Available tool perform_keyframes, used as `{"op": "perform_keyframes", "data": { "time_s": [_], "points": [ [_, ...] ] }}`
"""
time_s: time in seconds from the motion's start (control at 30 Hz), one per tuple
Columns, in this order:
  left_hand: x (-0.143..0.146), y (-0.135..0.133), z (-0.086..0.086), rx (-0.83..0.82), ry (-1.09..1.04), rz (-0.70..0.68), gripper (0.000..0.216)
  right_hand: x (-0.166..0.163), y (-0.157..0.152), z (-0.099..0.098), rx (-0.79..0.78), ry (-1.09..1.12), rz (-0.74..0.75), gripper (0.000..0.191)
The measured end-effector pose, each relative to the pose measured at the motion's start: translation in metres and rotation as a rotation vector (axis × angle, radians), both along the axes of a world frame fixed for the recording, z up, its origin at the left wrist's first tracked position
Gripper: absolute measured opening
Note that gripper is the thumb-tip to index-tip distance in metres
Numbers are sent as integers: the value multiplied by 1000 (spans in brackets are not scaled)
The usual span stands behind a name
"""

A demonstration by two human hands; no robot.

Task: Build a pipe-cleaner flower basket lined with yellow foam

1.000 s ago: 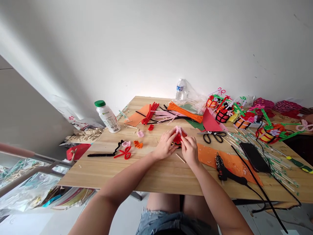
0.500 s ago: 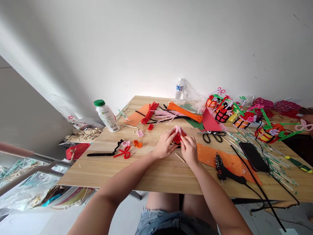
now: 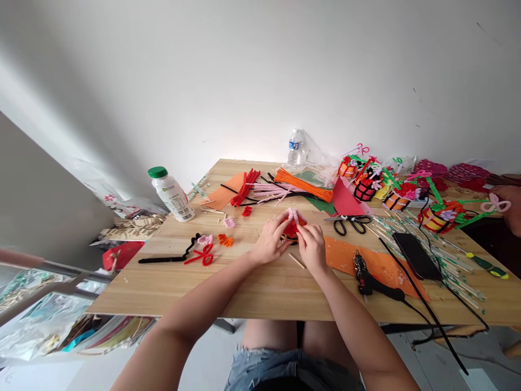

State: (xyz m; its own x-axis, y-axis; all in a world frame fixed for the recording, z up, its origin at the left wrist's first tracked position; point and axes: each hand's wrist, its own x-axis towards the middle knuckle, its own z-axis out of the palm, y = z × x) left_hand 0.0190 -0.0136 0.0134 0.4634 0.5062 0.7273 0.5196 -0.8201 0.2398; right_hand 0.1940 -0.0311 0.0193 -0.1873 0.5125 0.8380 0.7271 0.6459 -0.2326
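Between my hands is a small pipe-cleaner basket point(image 3: 293, 226), red and orange with a fuzzy pink edge on top and a dark band low down. My left hand point(image 3: 271, 240) grips its left side, fingers curled round it. From the right, my right hand point(image 3: 312, 245) pinches its front, near the pink edge. My fingers hide much of the basket. A short wooden stick point(image 3: 297, 260) lies just below it. To the left lie a red pipe-cleaner bow point(image 3: 205, 254), an orange curled piece point(image 3: 225, 240), a pink curled piece point(image 3: 229, 222) and a bent black pipe cleaner point(image 3: 163, 260).
Pipe-cleaner bundles, one orange point(image 3: 303, 184), lie behind my hands. To the right are scissors point(image 3: 352, 223), a hot glue gun point(image 3: 372, 279) on orange felt, a phone point(image 3: 417, 255) and finished flower baskets point(image 3: 439, 216). A white bottle point(image 3: 173, 195) stands left. Another person's arm point(image 3: 512, 206) shows at the right edge.
The whole view has shifted slightly, so things on the table appear a little further left. Both hands stay on the basket with little visible change in their grip.
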Motion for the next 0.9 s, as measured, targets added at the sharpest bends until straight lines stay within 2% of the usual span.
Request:
{"op": "perform_keyframes", "data": {
  "time_s": [0.9],
  "points": [
    [1, -3, 3, -14, -26, 18, 56, 0, -1, -1, -53, 14, -7, 30]
  ]
}}
